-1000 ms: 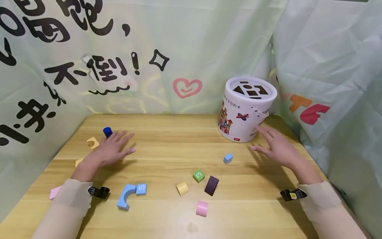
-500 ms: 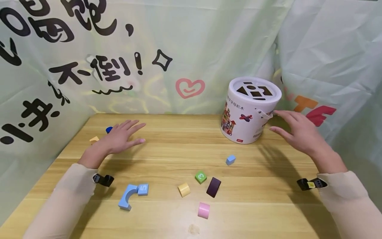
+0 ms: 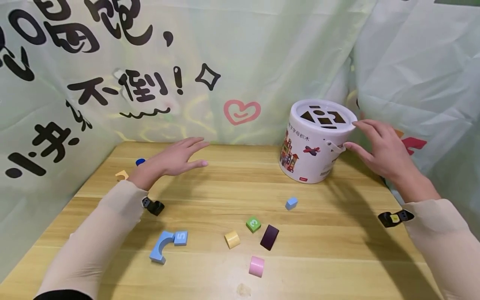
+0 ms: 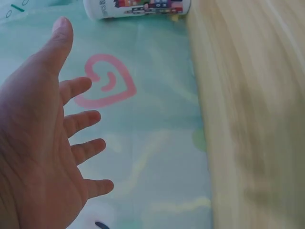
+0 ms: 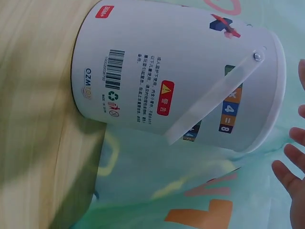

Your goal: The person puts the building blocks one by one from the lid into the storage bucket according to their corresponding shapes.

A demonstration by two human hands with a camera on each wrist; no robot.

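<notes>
The left hand [image 3: 175, 161] hangs raised over the far left of the tabletop [image 3: 333, 258], its forearm slanting inward, palm turned to the right, and its fingers [image 4: 85, 151] spread apart. The right hand [image 3: 388, 152] is lifted just beside the rim of the bucket [image 3: 309, 154], fingers extended and thumb apart from them; the right wrist view shows a gap between the fingertips and the lid. One bucket stands upright at the back right, its lid [image 3: 297, 109] carrying six dark holes. Nine blocks show: two arches, one blue [image 3: 156, 246] and one yellow [image 3: 121, 173]; one dark-blue block [image 3: 140, 161] partly behind the left wrist; one blue "5" block [image 3: 181, 238] touching the blue arch; one small blue block [image 3: 291, 203]; one green "3" block [image 3: 253, 224]; and three more, yellow [image 3: 232, 239], dark purple [image 3: 269, 237] and pink [image 3: 256, 266].
</notes>
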